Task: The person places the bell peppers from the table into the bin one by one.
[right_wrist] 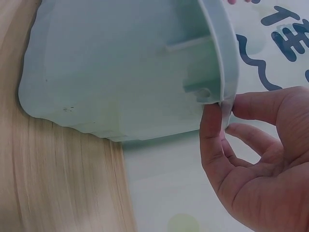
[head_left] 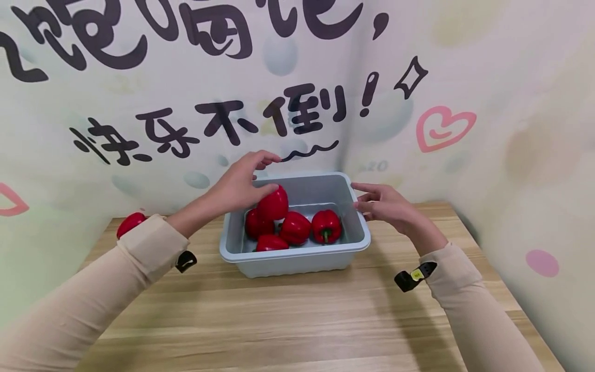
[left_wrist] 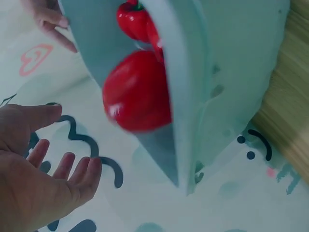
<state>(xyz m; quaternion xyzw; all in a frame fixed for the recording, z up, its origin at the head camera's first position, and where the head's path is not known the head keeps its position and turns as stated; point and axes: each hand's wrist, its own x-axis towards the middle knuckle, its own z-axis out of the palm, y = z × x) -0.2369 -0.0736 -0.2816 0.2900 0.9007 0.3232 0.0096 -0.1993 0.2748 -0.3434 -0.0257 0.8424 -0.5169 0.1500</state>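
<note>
A grey-blue plastic bin stands on the table with several red bell peppers inside, among them one with its green stem facing front. My left hand is over the bin's left side, fingers spread. In the left wrist view that hand is apart from the uppermost bell pepper, which looks slightly blurred. Whether this pepper rests on the others I cannot tell. At the bin's right side, my right hand pinches the rim between thumb and fingers.
Another red bell pepper lies on the wooden table at the far left, partly hidden by the left sleeve. A printed cloth with dark writing hangs right behind the bin.
</note>
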